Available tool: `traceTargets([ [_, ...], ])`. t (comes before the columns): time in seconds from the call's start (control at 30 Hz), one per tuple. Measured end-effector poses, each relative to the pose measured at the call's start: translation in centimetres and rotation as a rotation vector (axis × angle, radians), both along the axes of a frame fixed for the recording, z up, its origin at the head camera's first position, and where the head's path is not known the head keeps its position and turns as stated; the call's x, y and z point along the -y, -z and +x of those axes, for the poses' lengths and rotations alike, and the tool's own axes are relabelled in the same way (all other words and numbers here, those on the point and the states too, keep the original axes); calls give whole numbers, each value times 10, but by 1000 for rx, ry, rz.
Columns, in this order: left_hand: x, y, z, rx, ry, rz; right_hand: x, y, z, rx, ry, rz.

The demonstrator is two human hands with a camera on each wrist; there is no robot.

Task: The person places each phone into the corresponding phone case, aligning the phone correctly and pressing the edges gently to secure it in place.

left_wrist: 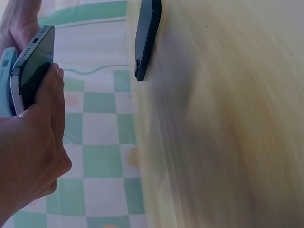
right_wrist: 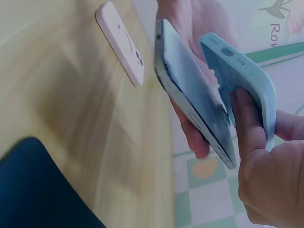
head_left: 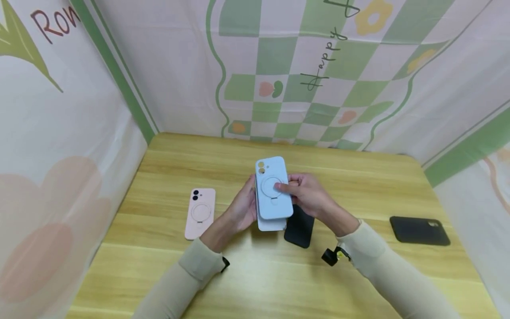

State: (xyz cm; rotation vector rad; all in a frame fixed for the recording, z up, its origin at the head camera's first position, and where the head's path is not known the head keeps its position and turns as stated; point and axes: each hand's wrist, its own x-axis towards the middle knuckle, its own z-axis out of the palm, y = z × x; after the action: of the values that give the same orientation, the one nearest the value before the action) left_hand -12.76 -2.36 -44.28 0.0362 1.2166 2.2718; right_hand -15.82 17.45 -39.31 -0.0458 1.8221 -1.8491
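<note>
My left hand (head_left: pixel 243 207) holds a pale, silver-edged phone (head_left: pixel 272 225) above the table, its fingers spread behind the screen side in the left wrist view. Over the phone's back lies a light blue phone case (head_left: pixel 276 206) with a ring outline and camera cutouts. My right hand (head_left: pixel 312 195) pinches this case, thumb on its outer face and fingers inside it. In the right wrist view a wedge-shaped gap parts the case (right_wrist: pixel 259 83) from the phone (right_wrist: pixel 194 95), and they come close together near the camera end.
On the wooden table (head_left: pixel 255 283), a pink phone or cased phone (head_left: pixel 200 213) lies left of my left hand. A black flat phone-shaped thing (head_left: pixel 299 228) lies under my right hand. Farther right is a black phone case (head_left: pixel 419 230). A patterned cloth (head_left: pixel 279 53) hangs behind.
</note>
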Motion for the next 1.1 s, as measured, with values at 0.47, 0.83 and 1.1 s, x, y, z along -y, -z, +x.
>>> traceTargets([
  [0.47,-2,1,1,50,-28,2,4,9,8,19,-21,44],
  [0.83,-2,2,2,44,-50,-1,6,6,14,28,-25,109],
  [1.1,1,1,2,37,-40,-30,-5,-6,5,-324,-135,537],
])
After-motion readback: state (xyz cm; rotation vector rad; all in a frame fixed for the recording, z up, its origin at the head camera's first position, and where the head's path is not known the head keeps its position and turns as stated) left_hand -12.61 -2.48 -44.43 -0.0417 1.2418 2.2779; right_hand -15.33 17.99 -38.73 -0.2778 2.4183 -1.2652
